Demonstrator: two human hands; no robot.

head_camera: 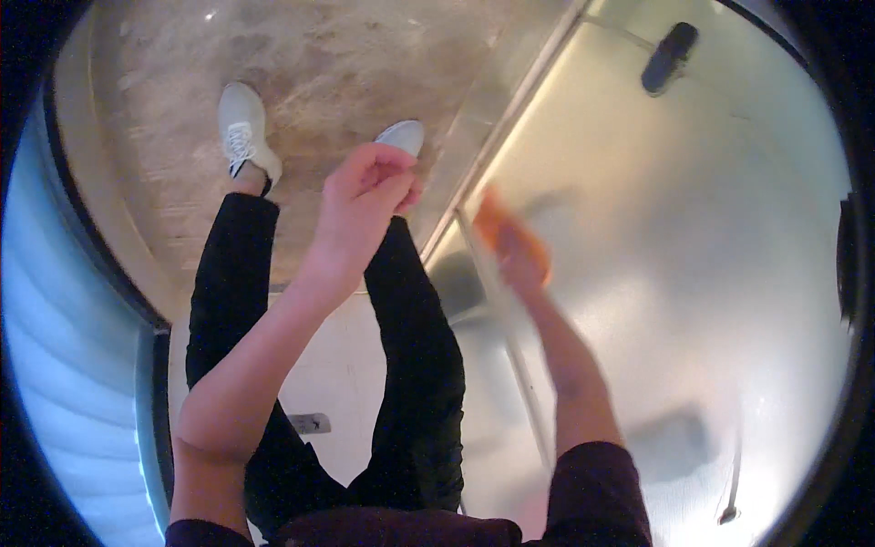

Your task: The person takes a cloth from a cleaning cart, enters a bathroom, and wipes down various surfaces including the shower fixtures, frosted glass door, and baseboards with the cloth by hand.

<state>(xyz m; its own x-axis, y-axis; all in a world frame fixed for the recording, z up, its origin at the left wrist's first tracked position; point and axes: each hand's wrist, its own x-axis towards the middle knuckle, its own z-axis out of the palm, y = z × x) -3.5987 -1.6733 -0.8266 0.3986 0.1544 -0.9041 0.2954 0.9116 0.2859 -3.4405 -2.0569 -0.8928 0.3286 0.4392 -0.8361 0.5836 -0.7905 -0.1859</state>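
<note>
My right hand (517,263) is blurred and grips an orange cloth (489,217) against a pale, glossy panel (615,225) on the right. The cloth lies partly under and around the fingers; whether it is pressed flat cannot be told. In front of my body hovers my left hand (369,188), its fingers curled in towards the thumb, and nothing shows in it. It is above my right shoe (403,137) in the picture and touches no surface.
A long metal strip (506,130) edges the panel, and a thin seam bar (506,321) branches from it. A dark handle-like fitting (670,58) is at upper right. Mottled brown flooring (328,61) lies beneath my left shoe (240,119). Blue rippled surface (75,383) at left.
</note>
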